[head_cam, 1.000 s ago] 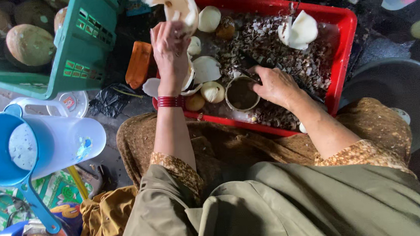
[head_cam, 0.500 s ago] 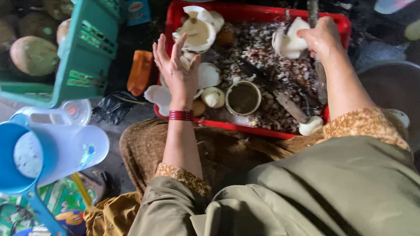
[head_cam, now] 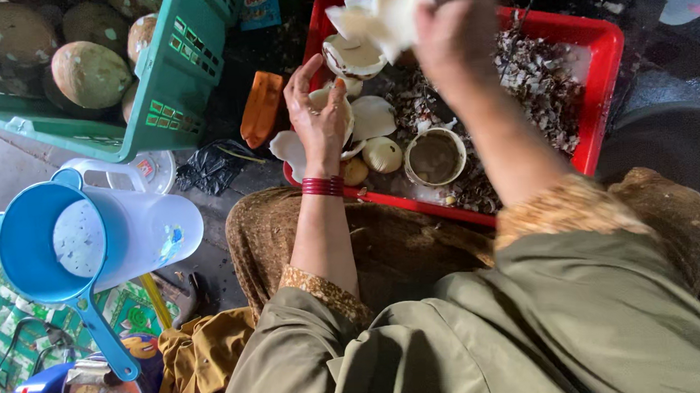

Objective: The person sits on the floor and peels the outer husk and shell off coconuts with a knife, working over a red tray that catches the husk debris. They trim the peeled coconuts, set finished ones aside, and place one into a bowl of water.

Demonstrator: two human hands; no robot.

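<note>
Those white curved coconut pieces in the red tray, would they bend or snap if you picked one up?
The white coconut pieces look thick and hold a curved, cup-like shape, so probably stiff, snapping rather than bending. The piece in the right hand has ragged edges, hinting it breaks. Their surface looks moist, so possibly slippery. Lying among shell scraps in the red tray, they would likely rock, not roll.

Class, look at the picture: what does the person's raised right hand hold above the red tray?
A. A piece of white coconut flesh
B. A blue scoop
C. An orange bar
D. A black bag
A: the right hand grips a piece of white coconut flesh above the red tray.
</note>
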